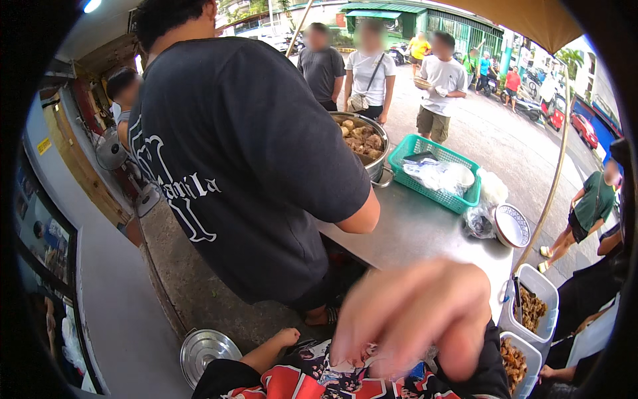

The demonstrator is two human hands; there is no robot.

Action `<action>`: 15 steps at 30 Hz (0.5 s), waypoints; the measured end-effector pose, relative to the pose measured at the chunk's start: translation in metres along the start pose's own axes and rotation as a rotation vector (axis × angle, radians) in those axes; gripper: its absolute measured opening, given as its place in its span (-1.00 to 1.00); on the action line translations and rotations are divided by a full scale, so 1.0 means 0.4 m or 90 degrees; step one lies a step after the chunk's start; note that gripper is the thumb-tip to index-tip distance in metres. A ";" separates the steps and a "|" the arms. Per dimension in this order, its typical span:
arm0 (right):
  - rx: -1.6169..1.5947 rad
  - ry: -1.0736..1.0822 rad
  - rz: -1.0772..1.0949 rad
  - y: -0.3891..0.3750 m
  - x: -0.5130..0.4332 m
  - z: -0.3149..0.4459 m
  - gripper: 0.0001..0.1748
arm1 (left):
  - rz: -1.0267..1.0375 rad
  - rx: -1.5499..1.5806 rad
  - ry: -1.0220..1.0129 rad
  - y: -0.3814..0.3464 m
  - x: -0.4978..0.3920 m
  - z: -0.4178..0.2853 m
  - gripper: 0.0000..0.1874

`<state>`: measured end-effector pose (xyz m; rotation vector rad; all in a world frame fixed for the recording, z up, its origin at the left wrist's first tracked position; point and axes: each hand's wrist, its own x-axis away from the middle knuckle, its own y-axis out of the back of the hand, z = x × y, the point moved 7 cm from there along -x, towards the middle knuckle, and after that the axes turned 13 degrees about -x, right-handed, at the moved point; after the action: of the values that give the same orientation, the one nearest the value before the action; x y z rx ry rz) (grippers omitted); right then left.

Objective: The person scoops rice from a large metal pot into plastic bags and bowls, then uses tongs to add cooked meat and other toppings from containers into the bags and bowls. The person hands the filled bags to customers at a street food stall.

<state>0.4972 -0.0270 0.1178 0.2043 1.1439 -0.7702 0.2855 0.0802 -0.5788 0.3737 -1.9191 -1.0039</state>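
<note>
My right hand [418, 319] is raised close to the camera, blurred, its fingers bent downward and apart. Nothing shows between them. It covers part of my patterned red and black shirt [294, 381] and the near corner of the stainless steel table [398, 224]. Lower down at the left, my left hand [287, 337] hangs beside my body with its fingers curled in, holding nothing visible. A round metal pot lid [209, 351] lies below and left of it. A person in a black T-shirt [239, 149] stands directly ahead, back turned, at the table's left side.
A pot of meat [366, 139], a green plastic basket [438, 194] holding plastic bags, and a patterned bowl [512, 227] stand on the table. Two plastic tubs [551, 289] of food are at right. A slanted pole [551, 184] rises beside the table. Several people stand in the street.
</note>
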 end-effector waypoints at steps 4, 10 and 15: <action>-0.183 0.186 -0.023 -0.100 0.048 -0.010 -0.36 | 0.068 -0.018 -0.060 -0.013 0.012 -0.065 -0.73; -0.284 0.067 0.026 -0.107 0.044 0.046 -0.52 | 0.045 -0.032 -0.027 0.034 0.068 -0.068 -0.74; -0.307 0.205 0.031 -0.088 0.053 0.058 -0.77 | 0.026 -0.022 -0.013 -0.063 0.029 -0.025 -0.74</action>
<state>0.4959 -0.0742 0.1175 -0.0524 1.5901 -0.4060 0.2842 0.0524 -0.5889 0.3034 -1.9173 -1.0167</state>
